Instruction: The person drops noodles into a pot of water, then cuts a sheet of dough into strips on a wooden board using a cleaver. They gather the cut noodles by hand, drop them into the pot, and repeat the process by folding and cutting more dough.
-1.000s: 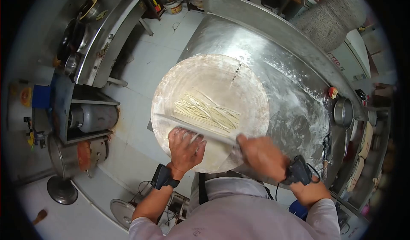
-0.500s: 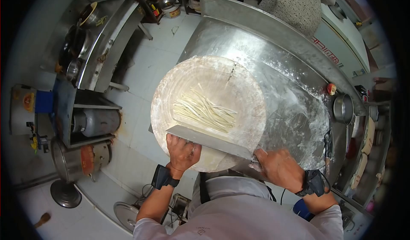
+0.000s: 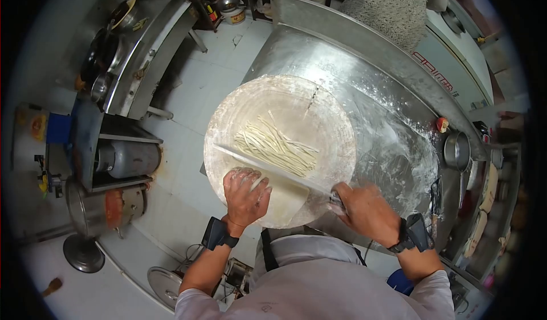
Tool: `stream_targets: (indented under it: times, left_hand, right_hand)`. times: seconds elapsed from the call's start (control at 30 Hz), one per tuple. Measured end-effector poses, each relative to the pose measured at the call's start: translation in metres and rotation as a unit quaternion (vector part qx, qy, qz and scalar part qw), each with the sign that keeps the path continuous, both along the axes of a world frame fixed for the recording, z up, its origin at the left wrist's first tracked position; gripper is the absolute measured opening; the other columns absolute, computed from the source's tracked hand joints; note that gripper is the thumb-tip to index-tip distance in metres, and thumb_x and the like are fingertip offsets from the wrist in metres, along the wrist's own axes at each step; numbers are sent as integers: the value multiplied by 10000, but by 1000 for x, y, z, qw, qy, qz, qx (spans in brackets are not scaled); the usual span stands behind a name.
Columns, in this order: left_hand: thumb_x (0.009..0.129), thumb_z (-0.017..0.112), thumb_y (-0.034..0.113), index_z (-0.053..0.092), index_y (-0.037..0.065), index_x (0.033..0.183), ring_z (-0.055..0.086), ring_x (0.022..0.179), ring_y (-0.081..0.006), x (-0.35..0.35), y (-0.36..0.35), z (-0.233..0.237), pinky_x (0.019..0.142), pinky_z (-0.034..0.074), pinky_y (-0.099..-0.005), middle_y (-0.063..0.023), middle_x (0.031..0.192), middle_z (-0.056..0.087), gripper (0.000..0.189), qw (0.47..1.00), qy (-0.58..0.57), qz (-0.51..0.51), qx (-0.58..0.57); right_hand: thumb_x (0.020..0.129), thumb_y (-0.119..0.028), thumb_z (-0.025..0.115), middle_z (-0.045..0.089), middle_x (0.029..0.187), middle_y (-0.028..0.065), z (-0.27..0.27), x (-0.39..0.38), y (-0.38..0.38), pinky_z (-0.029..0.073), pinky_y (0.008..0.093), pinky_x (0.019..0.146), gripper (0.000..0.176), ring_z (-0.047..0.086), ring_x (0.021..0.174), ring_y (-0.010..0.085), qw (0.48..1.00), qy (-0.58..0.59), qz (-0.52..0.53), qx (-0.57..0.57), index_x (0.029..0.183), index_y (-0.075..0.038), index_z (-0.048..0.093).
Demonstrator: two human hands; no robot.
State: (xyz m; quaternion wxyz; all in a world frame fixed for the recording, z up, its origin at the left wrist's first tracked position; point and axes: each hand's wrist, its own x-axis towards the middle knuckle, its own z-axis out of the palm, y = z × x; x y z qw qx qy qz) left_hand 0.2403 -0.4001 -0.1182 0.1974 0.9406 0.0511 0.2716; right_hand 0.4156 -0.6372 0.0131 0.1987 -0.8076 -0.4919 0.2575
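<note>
The right hand (image 3: 368,210) grasps the long grey steel knife (image 3: 268,167), while the left hand (image 3: 246,196), bent, grasping nothing, rests on flat pale dough (image 3: 289,198) upon the round wooden board (image 3: 276,95), and should guide straight, even cuts.

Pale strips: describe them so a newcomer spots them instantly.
On the steel table sits a big round board. On that board, on the far side of the knife held in the right hand, lies a loose heap of pale strips. They are many thin pieces, unlike the flat dough sheet under the left hand.
</note>
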Motion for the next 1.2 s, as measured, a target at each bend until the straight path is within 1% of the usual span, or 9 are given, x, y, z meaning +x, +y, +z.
stream_targets:
  times: [0.07,0.2,0.37,0.57,0.73,0.87,0.97,1.1,1.2]
  left_hand:
    - [719,783,92,744,70,909,607,1028,-349,-3,0,-4,969,414,-532,-106,1029,669,195,1000,2,4,4]
    - [684,782,74,716,74,820,602,989,-361,-6,2,-8,909,416,-512,-98,1017,670,151,1000,-4,4,-1]
    - [683,784,77,731,74,853,601,1004,-355,-5,1,-5,925,416,-519,-93,1017,672,178,1000,8,8,-24]
    - [748,787,119,755,85,956,605,1067,-325,-1,5,-8,990,401,-542,-92,1025,675,213,1000,2,0,-11]
    - [747,789,116,759,85,951,601,1048,-334,-6,0,-1,988,404,-543,-92,1020,678,209,1000,7,12,9]
    - [696,779,74,750,65,849,591,1003,-352,-9,1,-6,962,418,-537,-89,999,661,157,1000,6,16,-2]
    - [680,779,63,750,65,822,585,983,-356,-10,2,-7,953,415,-536,-81,985,657,145,1000,2,15,-17]
    - [719,798,110,755,79,882,584,1010,-329,-10,4,-6,937,401,-522,-81,1003,675,171,999,21,4,-31]
    - [748,789,119,753,85,934,588,1040,-324,-8,5,-7,962,407,-533,-85,1041,672,193,1000,16,0,-8]
  right_hand:
    - [920,-222,708,652,755,210,3,-4,-11,483,509,632,299,641,705,449,996,-11,33,-86,1076,-11,563]
    - [952,-196,604,662,713,203,4,-12,-23,485,525,635,244,662,697,441,995,-17,57,-84,1080,-3,527]
    - [989,-208,552,646,698,214,-1,-12,11,497,509,596,238,650,659,443,992,23,64,-108,1066,16,531]
    - [935,-190,647,632,691,238,-17,3,47,497,521,608,259,644,666,457,1000,-3,17,18,1013,20,517]
    - [930,-218,682,637,696,224,0,-4,-1,493,519,627,290,644,686,458,998,5,26,-57,1036,9,537]
    - [942,-261,693,645,704,218,3,-12,-14,491,516,627,324,650,708,455,992,-2,53,-116,1042,13,552]
    - [946,-174,607,643,687,214,12,-13,-8,490,532,609,208,645,670,454,992,32,57,-112,1029,0,529]
    - [951,-187,610,644,689,218,-9,-12,31,496,536,610,229,649,675,455,990,50,54,-122,1035,8,524]
    - [938,-192,636,644,699,230,-22,-4,50,501,536,616,263,654,692,459,998,37,35,-49,1035,19,510]
